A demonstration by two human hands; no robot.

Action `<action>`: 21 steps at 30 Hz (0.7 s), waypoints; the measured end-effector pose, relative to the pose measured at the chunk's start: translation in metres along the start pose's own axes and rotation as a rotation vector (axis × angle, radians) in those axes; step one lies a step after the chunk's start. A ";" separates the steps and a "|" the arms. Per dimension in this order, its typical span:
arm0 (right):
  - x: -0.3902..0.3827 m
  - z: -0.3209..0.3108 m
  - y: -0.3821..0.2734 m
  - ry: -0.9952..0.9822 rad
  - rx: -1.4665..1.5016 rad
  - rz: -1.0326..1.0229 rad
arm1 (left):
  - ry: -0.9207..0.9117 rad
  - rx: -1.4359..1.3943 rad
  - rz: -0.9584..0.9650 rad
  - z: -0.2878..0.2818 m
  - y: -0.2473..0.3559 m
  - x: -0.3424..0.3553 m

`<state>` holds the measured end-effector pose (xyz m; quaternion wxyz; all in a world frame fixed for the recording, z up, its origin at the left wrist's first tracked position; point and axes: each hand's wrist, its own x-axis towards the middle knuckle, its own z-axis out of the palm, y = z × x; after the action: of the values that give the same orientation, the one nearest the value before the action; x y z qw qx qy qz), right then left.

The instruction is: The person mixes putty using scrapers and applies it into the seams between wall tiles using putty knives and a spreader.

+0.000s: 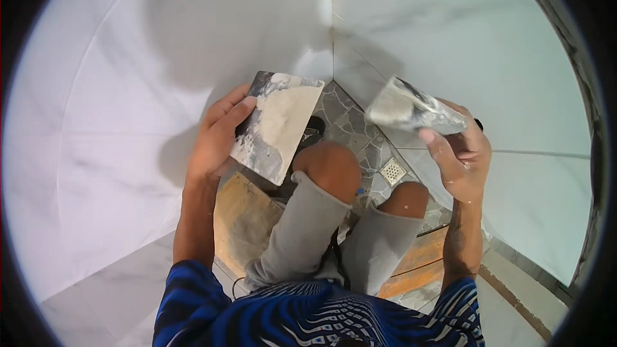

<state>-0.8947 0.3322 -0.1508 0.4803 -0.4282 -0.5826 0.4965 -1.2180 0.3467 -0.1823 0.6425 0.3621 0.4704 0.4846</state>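
Note:
My left hand (pixel 222 132) grips a dark rectangular board (pixel 276 125) by its left edge, thumb on top. A thick patch of cream-coloured paste covers much of the board's face. To the right, my right hand (pixel 464 157) is closed on a thin flexible spreader (pixel 414 108), its thumb on the near side and its other fingers partly hidden behind. The spreader is dark and curved, smeared with the same pale paste, and slightly blurred. It is held up apart from the board, in front of the right wall.
White marbled wall tiles (pixel 122 90) meet pale right-hand tiles (pixel 450 32) in a corner. Below are a stone-patterned floor (pixel 344 112) and a square drain grate (pixel 393 171). Wooden boards (pixel 247 215) lie under and beside my bent legs. A ledge (pixel 514 295) runs at lower right.

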 end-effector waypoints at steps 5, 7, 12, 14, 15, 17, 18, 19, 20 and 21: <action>0.038 0.005 -0.025 -0.244 -0.714 -0.687 | -0.072 0.066 -0.044 0.009 0.021 0.020; 0.050 0.012 -0.019 -0.315 -0.922 -0.848 | -0.108 0.026 -0.068 0.013 0.017 0.036; 0.063 0.030 -0.015 -0.355 -0.979 -0.888 | -0.134 -0.019 -0.187 0.014 0.014 0.045; 0.067 0.034 -0.021 -0.385 -0.993 -0.886 | -0.139 -0.021 -0.210 0.014 0.017 0.046; 0.069 0.033 -0.023 -0.390 -0.992 -0.872 | -0.140 -0.032 -0.214 0.015 0.017 0.046; 0.071 0.030 -0.029 -0.407 -0.994 -0.853 | -0.127 -0.066 -0.217 0.015 0.017 0.046; 0.071 0.028 -0.034 -0.379 -0.942 -0.791 | -0.126 -0.077 -0.221 0.013 0.019 0.046; 0.071 0.028 -0.039 -0.350 -0.891 -0.728 | -0.162 -0.040 -0.224 0.011 0.022 0.048; 0.070 0.028 -0.044 -0.359 -0.898 -0.721 | -0.202 -0.004 -0.227 0.009 0.023 0.049; 0.069 0.030 -0.049 -0.342 -0.905 -0.686 | -0.205 -0.015 -0.230 0.008 0.020 0.049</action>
<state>-0.9370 0.3875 -0.0941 0.2825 -0.2917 -0.9106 0.0773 -1.2120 0.3996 -0.1742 0.7410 0.3486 0.4373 0.3718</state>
